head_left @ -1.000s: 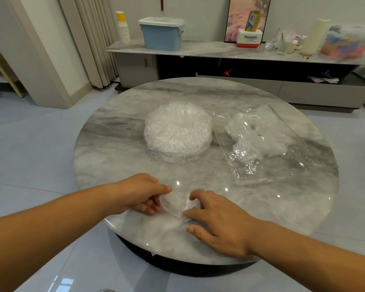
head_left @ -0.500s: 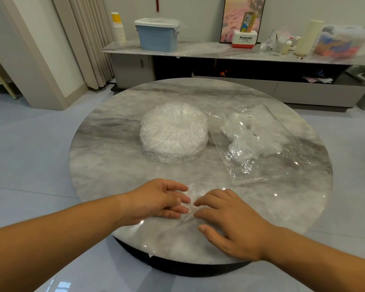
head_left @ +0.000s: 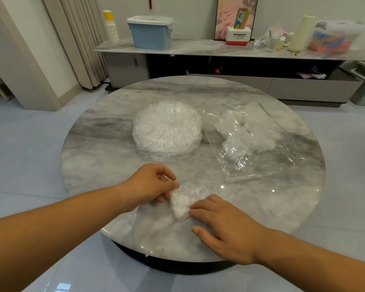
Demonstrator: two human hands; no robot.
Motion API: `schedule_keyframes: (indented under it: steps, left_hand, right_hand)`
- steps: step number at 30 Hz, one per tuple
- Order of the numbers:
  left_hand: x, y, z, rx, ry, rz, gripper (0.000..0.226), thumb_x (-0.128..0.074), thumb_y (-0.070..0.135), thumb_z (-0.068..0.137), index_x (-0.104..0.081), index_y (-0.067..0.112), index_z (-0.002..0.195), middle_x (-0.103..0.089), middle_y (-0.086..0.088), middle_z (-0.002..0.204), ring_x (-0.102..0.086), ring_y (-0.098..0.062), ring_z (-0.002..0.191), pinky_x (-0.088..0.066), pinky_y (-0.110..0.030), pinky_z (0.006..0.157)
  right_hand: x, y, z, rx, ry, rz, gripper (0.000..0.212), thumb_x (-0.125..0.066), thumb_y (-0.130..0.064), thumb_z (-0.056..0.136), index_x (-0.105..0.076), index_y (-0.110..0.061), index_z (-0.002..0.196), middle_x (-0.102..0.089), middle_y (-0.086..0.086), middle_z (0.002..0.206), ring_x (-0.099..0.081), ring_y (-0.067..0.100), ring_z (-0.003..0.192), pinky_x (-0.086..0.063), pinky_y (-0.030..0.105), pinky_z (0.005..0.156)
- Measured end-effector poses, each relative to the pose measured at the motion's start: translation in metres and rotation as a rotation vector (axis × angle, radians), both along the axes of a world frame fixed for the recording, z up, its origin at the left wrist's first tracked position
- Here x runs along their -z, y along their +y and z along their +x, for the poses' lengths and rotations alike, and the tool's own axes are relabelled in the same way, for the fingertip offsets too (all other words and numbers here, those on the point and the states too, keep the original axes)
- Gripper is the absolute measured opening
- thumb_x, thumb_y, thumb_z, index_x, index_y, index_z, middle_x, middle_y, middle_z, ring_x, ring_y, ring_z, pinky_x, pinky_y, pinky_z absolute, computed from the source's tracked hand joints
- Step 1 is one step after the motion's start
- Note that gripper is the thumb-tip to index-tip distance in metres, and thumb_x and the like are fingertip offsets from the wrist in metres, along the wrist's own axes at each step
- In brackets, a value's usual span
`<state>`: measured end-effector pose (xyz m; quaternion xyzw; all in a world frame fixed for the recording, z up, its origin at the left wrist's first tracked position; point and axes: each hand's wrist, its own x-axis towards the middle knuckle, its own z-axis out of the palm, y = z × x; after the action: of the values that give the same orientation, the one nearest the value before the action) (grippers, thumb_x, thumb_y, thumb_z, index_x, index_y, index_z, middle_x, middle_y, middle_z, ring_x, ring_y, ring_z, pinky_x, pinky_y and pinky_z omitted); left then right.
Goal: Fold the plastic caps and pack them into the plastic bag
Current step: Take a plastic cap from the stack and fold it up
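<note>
One round table (head_left: 114, 144). Two hands at its near edge: one left hand (head_left: 150, 186) and one right hand (head_left: 226, 226), with one loose cap (head_left: 185, 201) between them. Near the middle of the table is one stack of caps (head_left: 167, 129); the caps in it cannot be counted. To its right lies one plastic bag (head_left: 272, 163) with a clump of caps inside, number unclear. On the far shelf (head_left: 198, 49), from left to right: one stack of paper cups (head_left: 112, 28), one blue box (head_left: 150, 34), one red and white box (head_left: 238, 36), one cream roll (head_left: 301, 32) and one blurred clear tub (head_left: 335, 39). One picture (head_left: 226, 15) stands against the far wall.
</note>
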<state>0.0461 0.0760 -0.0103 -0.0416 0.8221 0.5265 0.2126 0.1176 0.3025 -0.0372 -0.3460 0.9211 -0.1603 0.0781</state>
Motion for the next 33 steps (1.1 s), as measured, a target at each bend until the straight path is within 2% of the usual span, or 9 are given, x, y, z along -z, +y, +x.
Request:
schedule_keyframes:
  steps: [3, 6, 14, 17, 19, 24, 27, 30, 33]
  left_hand:
    - [0.003, 0.006, -0.009, 0.126, 0.136, -0.312, 0.023, -0.085, 0.032, 0.080, -0.071, 0.020, 0.094, -0.072, 0.002, 0.085, -0.068, -0.010, 0.073, -0.055, -0.024, 0.068]
    - [0.000, 0.016, -0.012, 0.192, 0.055, -0.371, 0.029, -0.086, 0.035, 0.078, -0.071, 0.018, 0.096, -0.075, -0.003, 0.087, -0.072, -0.017, 0.077, -0.060, -0.029, 0.073]
    - [-0.005, 0.031, -0.014, 0.186, -0.256, -0.254, 0.020, -0.080, 0.014, 0.085, -0.072, 0.000, 0.097, -0.067, -0.005, 0.067, -0.062, -0.011, 0.053, -0.057, -0.024, 0.054]
    - [-0.004, 0.033, -0.010, 0.175, -0.334, -0.147, 0.002, -0.069, 0.006, 0.090, -0.070, 0.005, 0.089, -0.069, -0.008, 0.072, -0.067, -0.015, 0.062, -0.061, -0.028, 0.062]
    - [0.000, 0.033, -0.008, 0.116, -0.347, -0.013, 0.008, -0.062, -0.001, 0.092, -0.068, 0.005, 0.089, -0.071, -0.011, 0.078, -0.070, -0.018, 0.070, -0.062, -0.033, 0.068]
    - [0.001, 0.031, -0.005, -0.038, -0.294, 0.277, 0.011, -0.058, -0.006, 0.093, -0.062, 0.001, 0.101, -0.070, -0.020, 0.099, -0.073, -0.027, 0.089, -0.063, -0.043, 0.076]
    - [-0.004, 0.029, -0.002, -0.060, -0.271, 0.381, 0.016, -0.056, -0.005, 0.096, -0.062, -0.004, 0.111, -0.071, -0.025, 0.110, -0.074, -0.032, 0.096, -0.063, -0.045, 0.077]
    - [-0.010, 0.029, 0.003, -0.015, -0.289, 0.439, 0.018, -0.055, -0.004, 0.098, -0.058, -0.003, 0.115, -0.069, -0.029, 0.115, -0.072, -0.038, 0.101, -0.063, -0.048, 0.077]
    - [-0.013, 0.030, 0.008, 0.059, -0.346, 0.446, 0.025, -0.053, -0.006, 0.098, -0.057, 0.001, 0.122, -0.068, -0.029, 0.119, -0.070, -0.042, 0.104, -0.061, -0.053, 0.081]
  right_hand:
    - [-0.001, 0.002, 0.000, -0.009, -0.010, 0.008, 0.055, -0.030, -0.055, 0.101, -0.059, -0.021, 0.133, -0.054, -0.008, 0.139, -0.045, 0.012, 0.123, -0.036, 0.028, 0.108]
    - [-0.003, 0.007, -0.002, -0.031, -0.029, 0.000, 0.055, -0.032, -0.056, 0.101, -0.057, -0.021, 0.136, -0.052, -0.009, 0.141, -0.043, 0.011, 0.126, -0.035, 0.029, 0.109]
    - [-0.003, 0.022, -0.005, -0.066, -0.026, -0.041, 0.051, -0.042, -0.054, 0.100, -0.056, -0.024, 0.138, -0.053, -0.013, 0.142, -0.042, 0.004, 0.132, -0.031, 0.026, 0.112]
    - [-0.004, 0.024, -0.006, -0.050, -0.041, -0.091, 0.051, -0.042, -0.053, 0.099, -0.056, -0.023, 0.138, -0.057, -0.011, 0.138, -0.045, 0.006, 0.130, -0.035, 0.030, 0.110]
    - [-0.006, 0.023, -0.007, -0.009, -0.057, -0.159, 0.050, -0.042, -0.053, 0.098, -0.056, -0.024, 0.137, -0.058, -0.011, 0.135, -0.047, 0.005, 0.127, -0.038, 0.031, 0.108]
    - [-0.017, 0.017, -0.013, 0.282, -0.085, -0.456, 0.042, -0.047, -0.051, 0.096, -0.064, -0.028, 0.126, -0.050, -0.019, 0.133, -0.045, -0.005, 0.127, -0.036, 0.015, 0.105]
    - [-0.031, 0.008, -0.021, 0.527, -0.315, -0.741, 0.020, -0.056, -0.044, 0.097, -0.073, -0.035, 0.106, -0.057, -0.023, 0.119, -0.052, -0.006, 0.118, -0.042, 0.020, 0.096]
    - [-0.034, 0.007, -0.033, 0.640, -0.641, -0.989, 0.037, -0.054, -0.056, 0.083, -0.080, -0.033, 0.098, -0.069, -0.017, 0.119, -0.059, 0.008, 0.120, -0.049, 0.035, 0.102]
    - [-0.038, 0.007, -0.035, 0.648, -0.841, -1.145, 0.053, -0.058, -0.060, 0.086, -0.079, -0.016, 0.106, -0.072, 0.000, 0.122, -0.064, 0.022, 0.118, -0.047, 0.044, 0.106]
